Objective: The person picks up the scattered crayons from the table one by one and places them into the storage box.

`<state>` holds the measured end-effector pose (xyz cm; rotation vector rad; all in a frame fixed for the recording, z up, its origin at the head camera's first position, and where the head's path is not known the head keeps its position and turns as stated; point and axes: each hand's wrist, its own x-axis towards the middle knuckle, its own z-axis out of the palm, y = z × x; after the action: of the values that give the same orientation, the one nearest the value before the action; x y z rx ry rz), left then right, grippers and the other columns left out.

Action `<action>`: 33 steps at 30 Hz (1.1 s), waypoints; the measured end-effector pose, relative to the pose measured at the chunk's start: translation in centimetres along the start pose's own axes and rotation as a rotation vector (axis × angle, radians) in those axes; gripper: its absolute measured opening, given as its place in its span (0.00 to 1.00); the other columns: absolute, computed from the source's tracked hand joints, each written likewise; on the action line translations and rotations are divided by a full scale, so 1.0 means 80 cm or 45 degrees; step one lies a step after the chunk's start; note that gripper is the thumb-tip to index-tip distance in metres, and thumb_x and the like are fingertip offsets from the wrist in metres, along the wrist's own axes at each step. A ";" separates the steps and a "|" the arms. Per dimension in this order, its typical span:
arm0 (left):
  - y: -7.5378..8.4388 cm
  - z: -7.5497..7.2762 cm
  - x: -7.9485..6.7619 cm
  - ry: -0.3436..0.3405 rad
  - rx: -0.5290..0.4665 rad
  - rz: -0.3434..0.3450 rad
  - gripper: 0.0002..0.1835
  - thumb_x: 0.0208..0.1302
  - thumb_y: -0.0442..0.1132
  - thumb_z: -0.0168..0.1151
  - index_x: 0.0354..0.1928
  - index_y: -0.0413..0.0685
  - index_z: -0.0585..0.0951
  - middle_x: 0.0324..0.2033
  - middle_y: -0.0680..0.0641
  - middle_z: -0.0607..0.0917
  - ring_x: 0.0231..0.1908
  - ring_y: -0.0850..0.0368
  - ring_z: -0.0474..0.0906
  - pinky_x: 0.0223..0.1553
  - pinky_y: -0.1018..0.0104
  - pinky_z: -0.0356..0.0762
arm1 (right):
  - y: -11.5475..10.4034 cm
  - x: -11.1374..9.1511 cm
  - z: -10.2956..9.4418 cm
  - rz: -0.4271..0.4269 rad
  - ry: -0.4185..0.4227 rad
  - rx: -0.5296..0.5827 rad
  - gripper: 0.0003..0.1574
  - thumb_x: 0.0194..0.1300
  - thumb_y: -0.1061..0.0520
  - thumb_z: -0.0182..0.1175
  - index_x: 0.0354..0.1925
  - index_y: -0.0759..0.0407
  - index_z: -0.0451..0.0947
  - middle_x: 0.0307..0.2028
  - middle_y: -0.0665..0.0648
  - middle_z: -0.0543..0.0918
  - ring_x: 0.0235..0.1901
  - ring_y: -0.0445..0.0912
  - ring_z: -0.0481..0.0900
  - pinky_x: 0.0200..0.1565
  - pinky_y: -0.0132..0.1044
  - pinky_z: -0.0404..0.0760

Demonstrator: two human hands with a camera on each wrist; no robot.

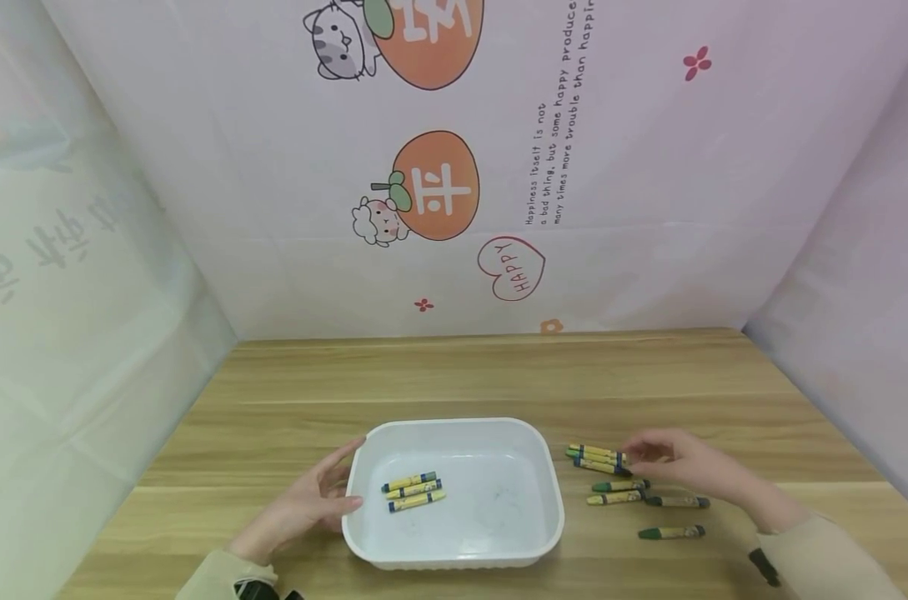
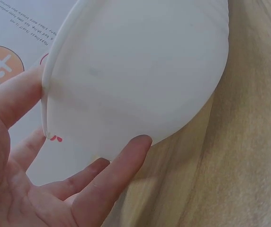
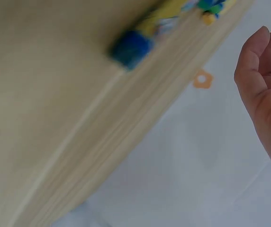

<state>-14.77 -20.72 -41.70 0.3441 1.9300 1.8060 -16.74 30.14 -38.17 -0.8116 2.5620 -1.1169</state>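
A white plastic tray stands on the table with three yellow-wrapped crayons lying in its left half. My left hand holds the tray by its left side, the thumb over the rim; in the left wrist view the fingers spread along the tray wall. To the right of the tray lies a close bunch of crayons with dark blue ends. My right hand is at the right end of this bunch, thumb and forefinger apart; in the right wrist view its fingers bend loosely, no crayon between them.
Nearer me than the bunch lie a green crayon, a yellow crayon, a dark grey-green crayon and a dark green crayon. Printed cloth hangs behind the wooden table and along both sides.
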 end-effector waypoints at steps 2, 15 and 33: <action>-0.001 0.000 0.000 0.004 0.000 -0.006 0.49 0.60 0.34 0.63 0.74 0.45 0.41 0.65 0.20 0.53 0.53 0.46 0.75 0.43 0.50 0.83 | 0.012 -0.010 -0.002 0.009 0.015 -0.019 0.19 0.65 0.60 0.57 0.50 0.73 0.74 0.41 0.62 0.81 0.39 0.28 0.73 0.39 0.26 0.80; -0.005 -0.001 0.000 0.003 0.002 -0.014 0.49 0.60 0.34 0.63 0.74 0.45 0.41 0.65 0.19 0.51 0.53 0.45 0.75 0.43 0.49 0.83 | 0.063 -0.041 0.001 0.067 -0.044 -0.056 0.23 0.59 0.56 0.64 0.48 0.70 0.75 0.41 0.61 0.83 0.39 0.30 0.76 0.39 0.25 0.80; -0.004 -0.001 0.002 0.009 0.005 -0.014 0.49 0.60 0.35 0.64 0.74 0.45 0.42 0.65 0.20 0.52 0.55 0.43 0.74 0.43 0.50 0.83 | 0.073 -0.038 0.000 0.029 -0.109 -0.111 0.10 0.57 0.58 0.64 0.39 0.58 0.80 0.35 0.46 0.82 0.33 0.30 0.73 0.33 0.27 0.78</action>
<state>-14.91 -20.77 -42.04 0.3284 1.9369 1.7993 -16.52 35.11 -42.46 -0.8300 2.5574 -0.9480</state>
